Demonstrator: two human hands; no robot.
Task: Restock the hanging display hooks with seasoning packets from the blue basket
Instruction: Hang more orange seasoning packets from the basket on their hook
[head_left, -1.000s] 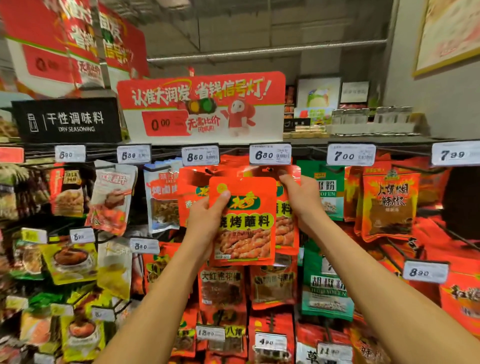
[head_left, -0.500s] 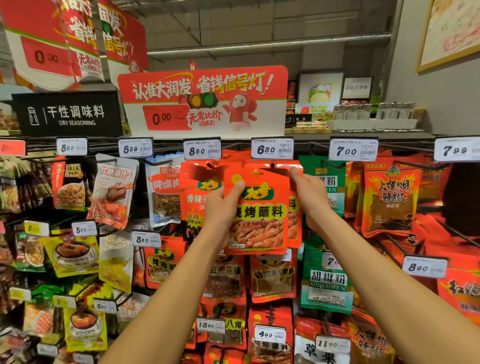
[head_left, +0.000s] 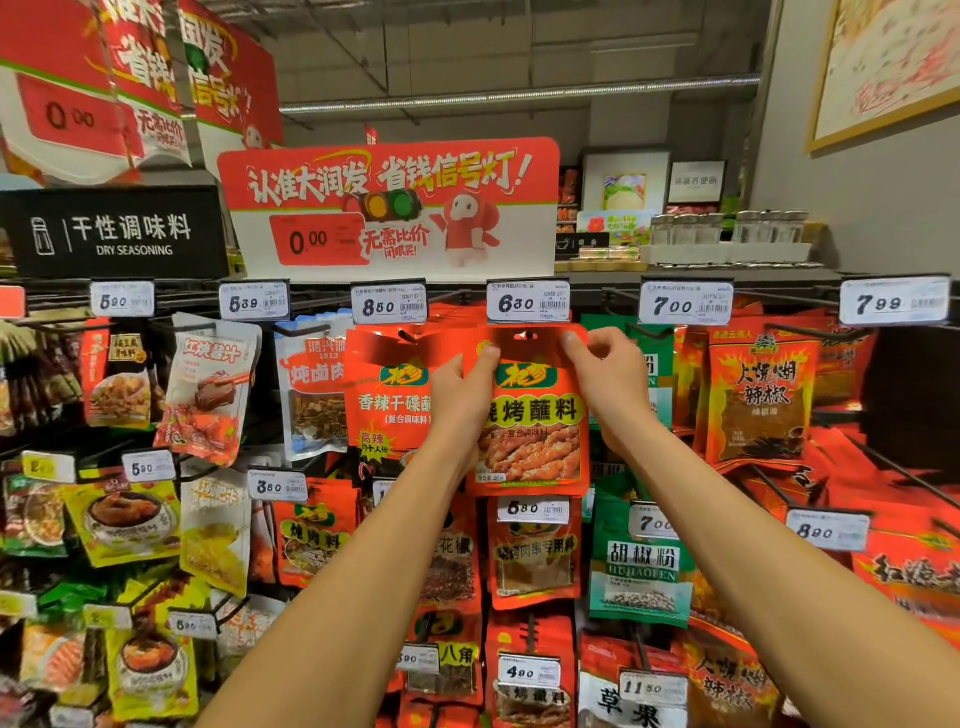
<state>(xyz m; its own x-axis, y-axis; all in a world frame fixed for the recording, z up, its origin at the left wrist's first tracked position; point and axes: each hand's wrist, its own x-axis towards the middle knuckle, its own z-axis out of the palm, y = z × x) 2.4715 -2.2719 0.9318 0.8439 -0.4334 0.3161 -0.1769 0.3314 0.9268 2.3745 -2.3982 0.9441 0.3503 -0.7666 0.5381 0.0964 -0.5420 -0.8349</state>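
Note:
An orange barbecue seasoning packet (head_left: 535, 415) is held up against the top row of display hooks, its hang hole just under the 6.30 price tag (head_left: 527, 303). My left hand (head_left: 465, 389) pinches its upper left edge with thumb on the front. My right hand (head_left: 605, 374) pinches its upper right corner. Whether the hole sits on the hook is hidden by the tag. The blue basket is out of view.
Neighbouring hooks carry an orange spicy-dip packet (head_left: 387, 395) at left and green pepper packets (head_left: 647, 364) at right. Lower rows hold more packets (head_left: 535, 556) with price tags. A red promo sign (head_left: 389, 208) and jars (head_left: 727, 228) stand on the top shelf.
Both hands have raised the orange packet and shifted it right, from in front of the hanging packets up to the hook under the 6.30 tag.

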